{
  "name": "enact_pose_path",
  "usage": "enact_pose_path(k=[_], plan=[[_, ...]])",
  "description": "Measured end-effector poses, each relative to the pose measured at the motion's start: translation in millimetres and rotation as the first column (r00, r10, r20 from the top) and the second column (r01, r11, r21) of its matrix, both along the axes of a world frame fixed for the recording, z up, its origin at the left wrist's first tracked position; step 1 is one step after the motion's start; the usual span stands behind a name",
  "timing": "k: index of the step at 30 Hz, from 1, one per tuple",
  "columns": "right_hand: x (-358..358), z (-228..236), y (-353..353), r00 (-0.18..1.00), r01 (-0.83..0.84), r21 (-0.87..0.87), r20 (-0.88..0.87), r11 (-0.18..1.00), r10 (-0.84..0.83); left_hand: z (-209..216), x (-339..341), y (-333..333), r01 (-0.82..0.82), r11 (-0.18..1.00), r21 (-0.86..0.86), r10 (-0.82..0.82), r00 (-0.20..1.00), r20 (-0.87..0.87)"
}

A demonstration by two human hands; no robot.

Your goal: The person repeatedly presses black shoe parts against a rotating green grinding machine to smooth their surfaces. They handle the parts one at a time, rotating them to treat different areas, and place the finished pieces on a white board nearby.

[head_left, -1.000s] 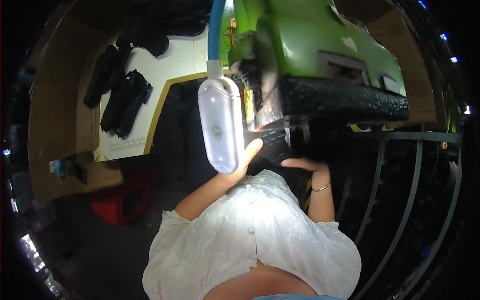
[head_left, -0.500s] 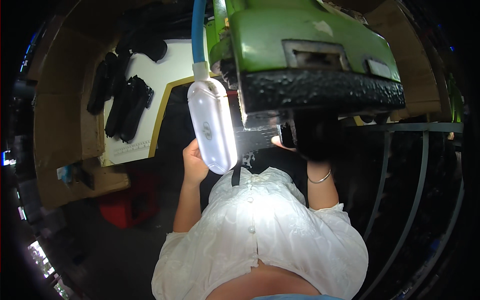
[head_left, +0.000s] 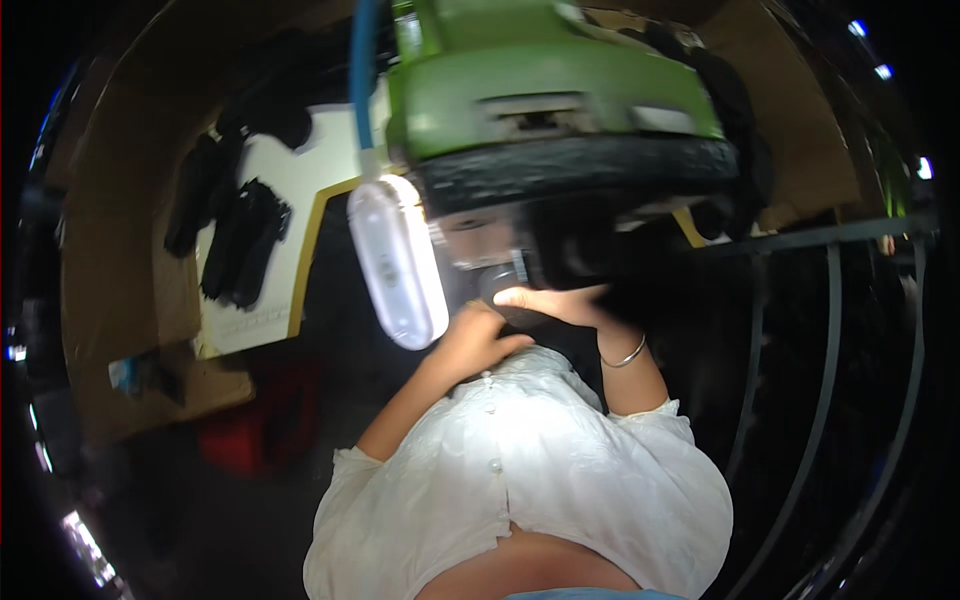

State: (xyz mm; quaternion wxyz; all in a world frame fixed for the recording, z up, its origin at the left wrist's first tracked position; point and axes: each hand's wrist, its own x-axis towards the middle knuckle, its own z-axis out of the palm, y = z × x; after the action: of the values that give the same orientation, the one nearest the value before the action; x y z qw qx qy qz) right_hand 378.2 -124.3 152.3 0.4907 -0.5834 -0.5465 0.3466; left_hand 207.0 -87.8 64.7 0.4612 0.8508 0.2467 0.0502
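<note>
My left hand (head_left: 470, 342) is in front of my shirt, just right of the lamp's lower end. Its thumb stands apart from the bent fingers, and I see nothing held in it. My right hand (head_left: 565, 304), with a bangle on the wrist, reaches under the green machine (head_left: 560, 95). Its thumb points left toward the left hand and presses near something dark that I cannot make out; its other fingers are hidden. A glowing white oval lamp (head_left: 400, 265) on a blue flexible arm (head_left: 363, 75) hangs beside the machine.
Black sock-like cloth pieces (head_left: 240, 245) lie on a white board with a yellow edge (head_left: 308, 255) at left. Cardboard (head_left: 115, 240) walls it in. A red stool (head_left: 235, 440) stands below. Grey metal bars (head_left: 830, 330) line the right side.
My left hand has moved right, from behind the lamp toward my right hand. The right hand now shows more, a little lower and farther left. The view has shifted, with some blur.
</note>
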Motion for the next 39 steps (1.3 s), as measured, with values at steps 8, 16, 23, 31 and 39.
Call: enact_pose_path(k=[8, 16, 23, 31, 39], plan=[[128.6, 5.6, -48.6, 0.417, 0.77, 0.546, -0.039, 0.33, -0.908, -43.2, -152.5, 133.8, -0.661, 0.079, 0.746, 0.746, 0.536, 0.395], [182.8, -50.6, -54.5, 0.206, 0.593, 0.502, 0.661, 0.629, -0.722, -19.3, -190.1, 116.0, -0.549, 0.174, 0.818, 0.848, 0.505, 0.159], [123.0, -35.2, -31.1, 0.293, 0.446, 0.609, 0.593, 0.656, -0.75, -4.1, -177.3, 90.7, -0.71, 0.277, 0.647, 0.772, 0.565, 0.29], [6.1, -52.8, -12.9, 0.976, 0.047, -0.242, 0.218, 0.969, 0.007, 62.0, -64.2, 29.7, -0.604, 0.794, 0.068, 0.406, 0.61, 0.681], [-43.9, -147.9, -44.2, 0.861, -0.302, -0.483, -0.508, 0.822, 0.018, 45.5, 22.6, 18.1, -0.309, 0.827, -0.47, 0.453, 0.861, 0.231]])
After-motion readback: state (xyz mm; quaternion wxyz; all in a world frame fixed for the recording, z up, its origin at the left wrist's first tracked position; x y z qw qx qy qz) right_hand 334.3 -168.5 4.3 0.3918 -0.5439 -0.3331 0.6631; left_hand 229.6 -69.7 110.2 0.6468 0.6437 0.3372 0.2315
